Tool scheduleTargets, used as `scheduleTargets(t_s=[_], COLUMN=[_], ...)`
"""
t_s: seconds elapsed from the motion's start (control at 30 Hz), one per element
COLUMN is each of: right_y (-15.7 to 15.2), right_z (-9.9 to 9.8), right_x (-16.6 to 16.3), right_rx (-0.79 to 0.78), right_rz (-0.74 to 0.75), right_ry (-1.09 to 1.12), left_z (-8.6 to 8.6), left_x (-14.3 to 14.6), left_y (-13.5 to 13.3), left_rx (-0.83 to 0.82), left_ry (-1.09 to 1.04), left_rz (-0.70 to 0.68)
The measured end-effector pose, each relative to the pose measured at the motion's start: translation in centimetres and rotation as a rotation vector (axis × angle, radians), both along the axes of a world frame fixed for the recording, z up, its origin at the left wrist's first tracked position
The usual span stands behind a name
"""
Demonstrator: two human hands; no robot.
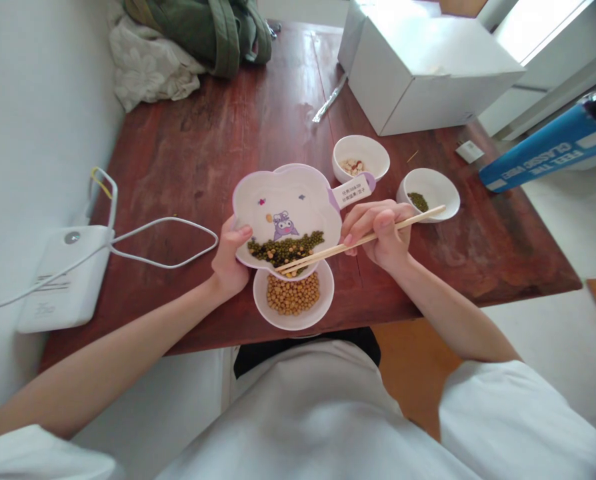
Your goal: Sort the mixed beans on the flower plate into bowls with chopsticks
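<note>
The flower-shaped plate [283, 200] is being held tilted over the near edge of the wooden table [218, 133], its low rim hanging just above the bowl of yellow beans [293, 297]. A heap of green beans [285, 248], with a few yellow ones mixed in, is lying against that low rim. The left hand [229, 257] is gripping the plate's left rim, thumb on top and fingers closed beneath. The right hand [378, 230], just right of the plate, is pinching a pair of chopsticks [358, 241], whose tips are resting in the bean heap. Beyond the plate to the right, a small bowl of pale nuts [361, 159] is sitting; farther right, another small bowl of green beans [428, 193]. Well beyond the plate, a white box [423, 73] is standing. Left of the plate, a white device [68, 280] with a cable is lying.
</note>
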State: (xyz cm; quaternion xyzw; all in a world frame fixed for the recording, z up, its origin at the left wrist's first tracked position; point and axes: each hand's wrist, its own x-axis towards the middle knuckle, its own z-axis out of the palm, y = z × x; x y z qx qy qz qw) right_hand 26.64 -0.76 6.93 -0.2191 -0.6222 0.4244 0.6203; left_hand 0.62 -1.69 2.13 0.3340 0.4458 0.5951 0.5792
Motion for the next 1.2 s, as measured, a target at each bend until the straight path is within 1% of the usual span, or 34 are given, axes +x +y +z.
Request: scheduleTargets(t_s=[0.07,0.13,0.27,0.43,0.57,0.7,0.83,1.0,1.2], right_y=[0.0,0.0,0.0,0.0,0.0,-0.1,-0.1,-0.2,-0.3], right_z=[-0.1,-0.1,0.1,0.1,-0.1,-0.2,0.1,0.4,0.4], right_x=[0.0,0.0,-0.1,-0.3,-0.3,-0.3,-0.2,-0.2,-0.2], right_rx=[-0.016,-0.029,-0.026,-0.044,-0.031,-0.019,-0.023,-0.039,-0.076], right_rz=[0.003,-0.004,-0.006,-0.014,-0.026,-0.003,-0.029,-0.047,-0.058], right_ry=[0.011,0.007,0.002,0.000,0.004,0.013,-0.004,-0.033,-0.044], left_z=[-0.5,-0.7,-0.1,1.1,1.6,1.5,1.4,0.6,-0.1], left_x=[-0.2,-0.2,-0.1,0.2,0.2,0.0,0.2,0.1,-0.9], left_y=[-0.1,-0.2,-0.2,0.0,-0.1,-0.2,-0.3,-0.3,-0.2], left_rx=[0.038,0.042,-0.010,0.024,0.067,0.080,0.048,0.039,0.012], left_ry=[0.026,0.041,-0.005,-0.028,-0.055,-0.047,-0.038,-0.026,0.021], left_rz=[0.109,0.154,0.051,0.017,-0.013,-0.020,0.019,0.106,0.108])
